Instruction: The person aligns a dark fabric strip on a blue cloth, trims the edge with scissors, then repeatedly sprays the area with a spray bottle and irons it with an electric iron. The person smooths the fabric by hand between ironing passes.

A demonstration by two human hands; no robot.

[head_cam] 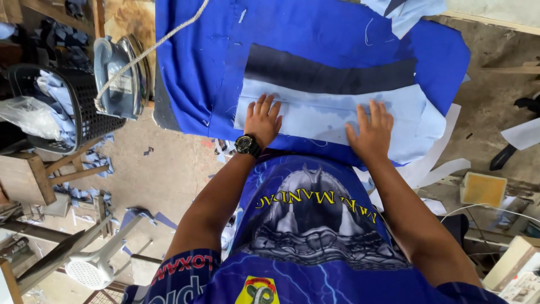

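Our hands lie flat, fingers spread, gripping nothing: the left hand (262,119) and the right hand (369,130) press well apart on a pale blue fabric strip (332,115). It lies smooth on royal blue cloth (315,28) covering the desk, beside a dark band (329,76). A corded iron (120,76) stands left.

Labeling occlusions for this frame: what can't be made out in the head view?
- Light blue fabric piece: the parts under the left hand and right hand are covered by the flat palms.
- Blue cloth: its far end is cut off by the top edge.
- Iron: soleplate faces away; its cord leaves the frame at the top.
- Black basket: contents only partly visible, hidden by its wall.
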